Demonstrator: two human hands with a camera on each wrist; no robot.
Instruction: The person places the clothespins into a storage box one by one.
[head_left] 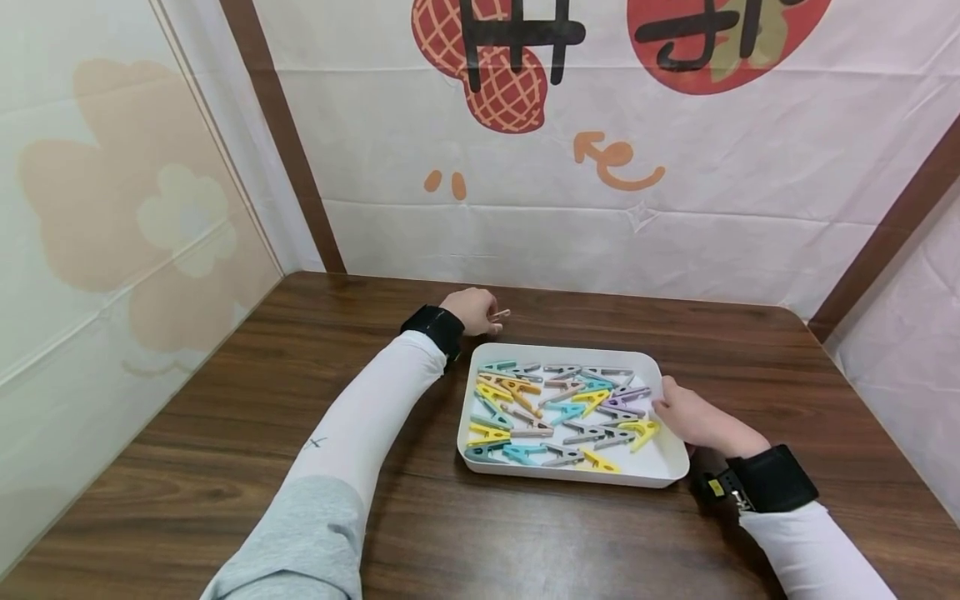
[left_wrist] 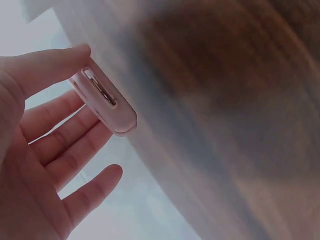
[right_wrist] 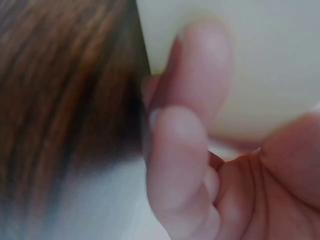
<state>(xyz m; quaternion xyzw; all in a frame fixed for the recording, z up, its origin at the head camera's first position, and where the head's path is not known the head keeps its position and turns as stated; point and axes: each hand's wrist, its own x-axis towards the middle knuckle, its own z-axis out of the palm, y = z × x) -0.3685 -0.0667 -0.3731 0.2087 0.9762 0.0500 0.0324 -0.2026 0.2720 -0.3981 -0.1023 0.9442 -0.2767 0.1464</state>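
Note:
My left hand is beyond the tray's back left corner, above the far part of the table. It pinches a pale pink clothespin with a metal spring between thumb and fingers; the little finger stays apart from it. At the right side of the white tray, my right hand grips the wall, thumb towards the inside. Fingers curl at the tray's edge in the right wrist view. Inside the tray lie several clothespins in yellow, teal, grey, purple, orange and beige.
The tray stands on a dark brown wooden table. A printed cloth hangs behind the table's far edge, and another cloth panel runs along the left side.

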